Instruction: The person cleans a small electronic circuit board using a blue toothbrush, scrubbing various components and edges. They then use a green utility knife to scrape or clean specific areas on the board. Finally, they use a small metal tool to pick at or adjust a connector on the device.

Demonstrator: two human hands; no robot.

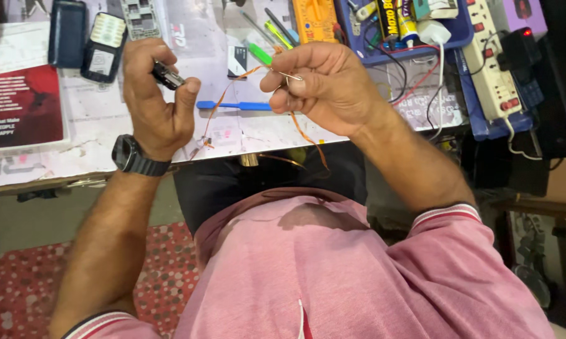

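Raised hands (233, 88), right pinching orange wire (233, 88)

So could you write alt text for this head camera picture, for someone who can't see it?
Seen from above, a person in a pink shirt holds a small dark object in the left hand and pinches a thin orange wire in the right hand. Below lie a cluttered workbench, a blue toothbrush, phones and a white power strip.

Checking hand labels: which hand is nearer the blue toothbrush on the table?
Left. The left hand sits just beside the blue toothbrush's near end, gripping a small dark part. The right hand is above its far end, pinching orange wire.
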